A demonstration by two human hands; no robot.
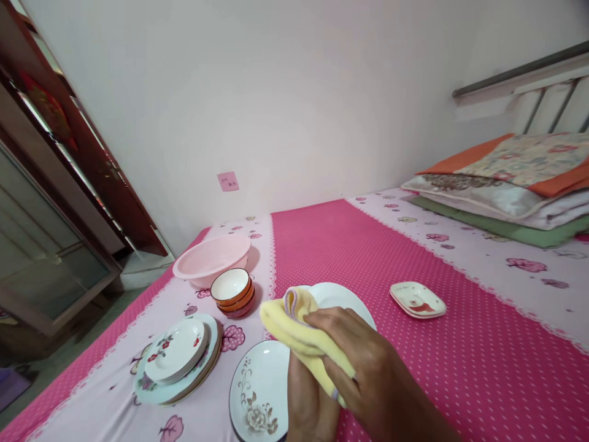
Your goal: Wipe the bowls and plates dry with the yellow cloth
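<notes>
A folded yellow cloth [304,337] with a purple stitched edge is bunched between my two hands. My right hand [354,344] is closed over it from the right, fingers bent around the fabric. Below it, my left hand [308,393] comes up against the cloth's underside; its fingers are mostly covered, and whether a dish is inside the cloth I cannot tell. Behind the hands lies a white plate [343,298], partly hidden by them. A white plate with a brown flower print [260,393] is flat on the bed just left of my left hand.
Stacked plates [177,350] and a stack of orange-brown bowls [232,291] stand on the left, near a pink basin [214,258]. To the right are small squarish dishes [418,299]. Folded bedding [510,178] lies at far right on the pink bedspread [317,239], by the wall.
</notes>
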